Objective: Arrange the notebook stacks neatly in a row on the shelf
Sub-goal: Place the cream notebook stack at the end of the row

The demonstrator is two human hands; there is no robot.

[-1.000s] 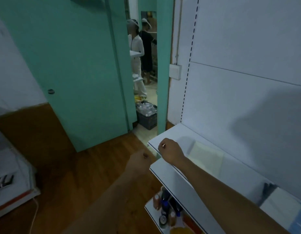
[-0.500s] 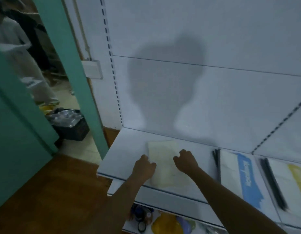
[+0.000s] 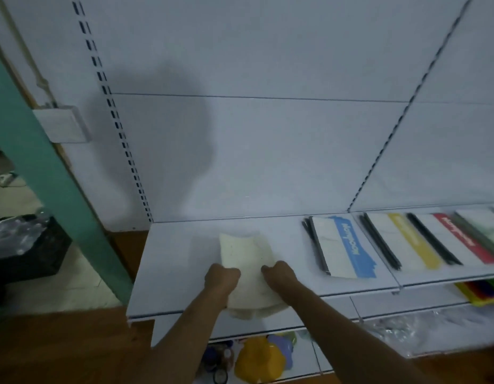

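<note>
left hand (image 3: 222, 279): fingers curled, gripping the left edge of the cream notebook stack.
right hand (image 3: 279, 275): fingers curled, gripping the right edge of the same stack.
cream notebook stack (image 3: 246, 261): flat on the white shelf (image 3: 171, 261), left of centre, near end overhanging the front edge; held between both hands.
blue-banded notebook stack (image 3: 342, 245): flat on the shelf, right of the cream stack, apart from it.
yellow-banded notebook stack (image 3: 406, 239): just beside the blue one, to its right.
red-banded notebook stack (image 3: 459, 236): next in the row, further right.
lower shelves: coloured items, too blurred to identify.
</note>
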